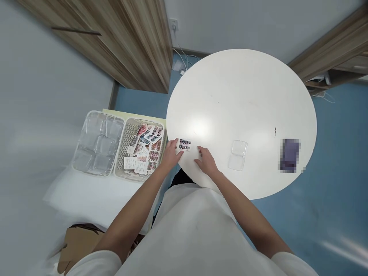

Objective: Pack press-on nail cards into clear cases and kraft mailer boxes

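Observation:
A small white card with two rows of dark press-on nails point(184, 145) lies flat on the round white table point(244, 84), near its left front edge. My left hand point(171, 154) is at the card's left side, thumb and fingers apart around its edge. To the right of the card, my right hand point(206, 161) rests near the tabletop with its fingers apart and nothing in it. Further right on the table lies an unfolded clear plastic case point(238, 155), its two halves spread out.
Left of the table, a white basket point(120, 155) holds many nail cards. Beside it, another container point(86, 115) holds clear plastic cases. A blurred purple object point(289, 155) lies at the table's right. Cardboard point(77, 245) stands at the lower left.

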`<state>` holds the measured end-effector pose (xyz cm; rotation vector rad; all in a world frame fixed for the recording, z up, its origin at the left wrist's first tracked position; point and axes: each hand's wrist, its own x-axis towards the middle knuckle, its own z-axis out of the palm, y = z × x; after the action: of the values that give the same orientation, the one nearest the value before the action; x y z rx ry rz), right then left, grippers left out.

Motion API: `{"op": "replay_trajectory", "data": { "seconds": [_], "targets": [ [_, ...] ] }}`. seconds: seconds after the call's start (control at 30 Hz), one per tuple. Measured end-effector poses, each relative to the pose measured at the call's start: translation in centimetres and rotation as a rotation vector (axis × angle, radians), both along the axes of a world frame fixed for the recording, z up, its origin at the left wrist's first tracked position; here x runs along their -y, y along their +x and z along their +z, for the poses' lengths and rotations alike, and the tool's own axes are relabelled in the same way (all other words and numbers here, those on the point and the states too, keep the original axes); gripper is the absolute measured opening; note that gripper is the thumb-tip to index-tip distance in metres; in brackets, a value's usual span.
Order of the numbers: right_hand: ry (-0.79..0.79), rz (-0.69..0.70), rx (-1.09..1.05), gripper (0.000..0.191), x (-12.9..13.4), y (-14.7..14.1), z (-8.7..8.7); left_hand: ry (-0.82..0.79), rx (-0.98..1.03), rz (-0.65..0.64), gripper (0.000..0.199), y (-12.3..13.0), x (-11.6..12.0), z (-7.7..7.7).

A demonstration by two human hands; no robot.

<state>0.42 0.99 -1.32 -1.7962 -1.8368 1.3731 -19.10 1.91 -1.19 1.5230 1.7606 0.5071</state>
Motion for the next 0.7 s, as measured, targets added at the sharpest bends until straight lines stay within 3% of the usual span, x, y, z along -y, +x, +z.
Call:
{"op": "replay_trajectory", "data": {
  "seconds": [0.17,0.33,0.7],
  "targets": [
    [0.048,0.036,0.199,0.065,-2.3,-3.3,-0.3,-0.011,-0.026,-0.153,0.059,-0.8,-1.6,0.0],
    [0.035,0.124,0.365,0.062,-3.8,-4.4,-0.2,-0.015,-0.153,-0.269,0.063,-1.4,-2.5,-0.8],
    [0.056,0.107,0.416,0.058,-3.3,-4.5,-0.3,0.030,-0.152,-0.306,0.046,-1.3,-2.6,-1.0]
  ]
}}
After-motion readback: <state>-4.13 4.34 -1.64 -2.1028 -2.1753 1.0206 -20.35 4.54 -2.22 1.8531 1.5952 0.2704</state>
